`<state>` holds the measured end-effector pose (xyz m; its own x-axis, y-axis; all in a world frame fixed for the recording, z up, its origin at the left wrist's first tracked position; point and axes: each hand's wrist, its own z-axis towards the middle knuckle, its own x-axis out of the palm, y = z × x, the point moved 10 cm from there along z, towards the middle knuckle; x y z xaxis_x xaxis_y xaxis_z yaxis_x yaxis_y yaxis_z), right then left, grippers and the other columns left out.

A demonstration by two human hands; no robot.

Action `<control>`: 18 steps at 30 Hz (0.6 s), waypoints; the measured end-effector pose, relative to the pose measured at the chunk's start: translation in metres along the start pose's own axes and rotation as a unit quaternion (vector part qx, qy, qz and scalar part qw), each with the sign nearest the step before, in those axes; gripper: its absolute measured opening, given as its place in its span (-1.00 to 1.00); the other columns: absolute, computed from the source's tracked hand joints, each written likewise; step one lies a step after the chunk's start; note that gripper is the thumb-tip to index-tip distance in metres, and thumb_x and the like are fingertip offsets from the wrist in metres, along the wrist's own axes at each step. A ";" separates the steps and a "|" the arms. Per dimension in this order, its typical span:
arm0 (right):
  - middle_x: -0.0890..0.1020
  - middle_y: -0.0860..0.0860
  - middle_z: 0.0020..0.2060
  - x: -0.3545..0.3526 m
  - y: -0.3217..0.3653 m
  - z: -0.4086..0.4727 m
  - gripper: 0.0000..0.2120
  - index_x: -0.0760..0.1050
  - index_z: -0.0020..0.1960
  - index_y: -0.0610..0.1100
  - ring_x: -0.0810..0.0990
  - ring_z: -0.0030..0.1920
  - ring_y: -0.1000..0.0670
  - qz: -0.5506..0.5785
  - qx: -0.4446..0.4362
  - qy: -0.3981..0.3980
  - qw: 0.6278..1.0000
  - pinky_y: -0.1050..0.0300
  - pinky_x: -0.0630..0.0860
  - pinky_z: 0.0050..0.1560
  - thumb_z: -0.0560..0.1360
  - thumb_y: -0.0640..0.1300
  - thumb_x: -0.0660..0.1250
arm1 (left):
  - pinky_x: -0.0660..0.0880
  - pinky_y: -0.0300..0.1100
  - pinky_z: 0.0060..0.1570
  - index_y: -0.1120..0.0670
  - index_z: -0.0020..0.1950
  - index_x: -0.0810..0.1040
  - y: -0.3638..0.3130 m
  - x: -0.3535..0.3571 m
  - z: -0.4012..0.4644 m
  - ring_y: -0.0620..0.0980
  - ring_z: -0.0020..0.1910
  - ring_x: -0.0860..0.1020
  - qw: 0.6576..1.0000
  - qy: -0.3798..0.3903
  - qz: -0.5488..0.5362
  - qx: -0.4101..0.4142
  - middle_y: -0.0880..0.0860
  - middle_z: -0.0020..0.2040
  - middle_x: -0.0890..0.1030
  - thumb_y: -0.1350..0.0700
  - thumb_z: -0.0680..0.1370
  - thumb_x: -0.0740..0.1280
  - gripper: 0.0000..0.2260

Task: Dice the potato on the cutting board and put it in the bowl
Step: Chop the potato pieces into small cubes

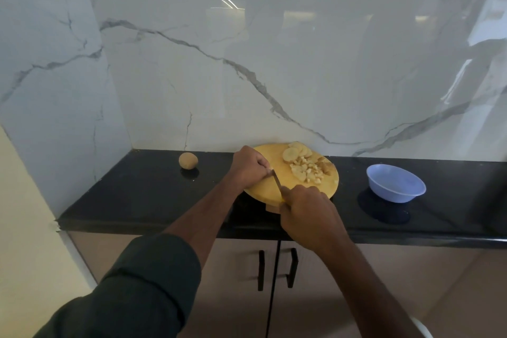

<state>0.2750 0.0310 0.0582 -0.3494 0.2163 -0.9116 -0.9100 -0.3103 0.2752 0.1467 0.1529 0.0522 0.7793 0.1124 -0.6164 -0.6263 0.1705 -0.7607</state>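
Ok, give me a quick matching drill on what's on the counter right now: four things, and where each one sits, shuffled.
Things:
1. whole potato
2. bowl
3. knife
4. diced pieces

Places:
A. far part of the board, right of the knife
B. on the counter, left of the board
C. in the right hand, blade across the board
D. on the counter, right of the board

Pairs: 1-B, 2-D, 3-C, 4-A
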 end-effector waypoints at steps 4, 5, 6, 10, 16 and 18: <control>0.59 0.04 -0.12 -0.014 -0.009 -0.013 -0.66 0.54 0.38 -0.03 0.58 -0.14 0.06 0.031 0.021 -0.001 0.999 0.07 0.62 -0.07 0.65 -0.05 0.21 | 0.42 -0.46 -0.23 0.14 -0.06 0.75 0.000 0.000 -0.004 -0.22 -0.15 0.58 1.000 0.013 -0.014 -0.009 0.00 -0.10 0.72 0.21 0.43 0.57 -0.89; 0.61 0.04 -0.13 -0.019 -0.013 -0.013 -0.68 0.58 0.34 -0.04 0.59 -0.16 0.06 0.041 0.029 -0.011 0.999 0.05 0.63 -0.07 0.64 -0.05 0.22 | 0.44 -0.43 -0.20 0.14 -0.05 0.75 0.000 0.000 -0.004 -0.20 -0.11 0.60 1.000 0.016 -0.012 -0.010 0.01 -0.09 0.72 0.23 0.43 0.57 -0.88; 0.62 0.03 -0.13 -0.024 -0.017 -0.013 -0.70 0.61 0.30 -0.04 0.59 -0.16 0.05 0.048 0.037 -0.027 0.998 0.03 0.64 -0.07 0.63 -0.06 0.23 | 0.46 -0.40 -0.17 0.14 -0.03 0.75 0.000 0.000 -0.004 -0.16 -0.06 0.61 1.000 0.019 -0.008 -0.011 0.02 -0.07 0.72 0.24 0.43 0.56 -0.86; 0.66 -0.02 -0.03 -0.032 -0.015 -0.006 -0.69 0.58 0.34 -0.03 0.61 -0.10 0.00 0.060 0.051 -0.075 0.994 0.03 0.63 -0.06 0.64 -0.06 0.26 | 0.44 -0.41 -0.25 0.16 -0.04 0.74 0.001 -0.002 -0.005 -0.13 -0.07 0.60 1.000 0.008 -0.005 -0.004 0.03 -0.08 0.71 0.28 0.41 0.53 -0.85; 0.67 -0.04 -0.02 -0.014 -0.008 0.012 -0.65 0.54 0.39 0.00 0.61 -0.07 -0.09 0.053 0.052 -0.085 0.994 0.00 0.62 -0.08 0.63 -0.02 0.23 | 0.46 -0.37 -0.25 0.16 -0.09 0.75 0.001 -0.005 -0.004 -0.16 -0.19 0.60 1.000 -0.012 0.003 0.012 0.02 -0.18 0.71 0.23 0.37 0.58 -0.86; 0.67 -0.06 -0.03 -0.010 -0.007 0.016 -0.65 0.54 0.38 0.00 0.61 -0.07 -0.11 0.045 0.050 -0.082 0.994 0.03 0.60 -0.11 0.63 -0.02 0.23 | 0.47 -0.37 -0.24 0.15 -0.10 0.75 0.002 -0.006 -0.003 -0.22 -0.24 0.57 1.000 -0.011 0.009 0.017 0.01 -0.20 0.70 0.21 0.37 0.59 -0.86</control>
<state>0.2809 0.0453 0.0702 -0.4543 0.3429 -0.8222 -0.8884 -0.2428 0.3896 0.1411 0.1497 0.0540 0.7680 0.1367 -0.6257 -0.6399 0.2016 -0.7415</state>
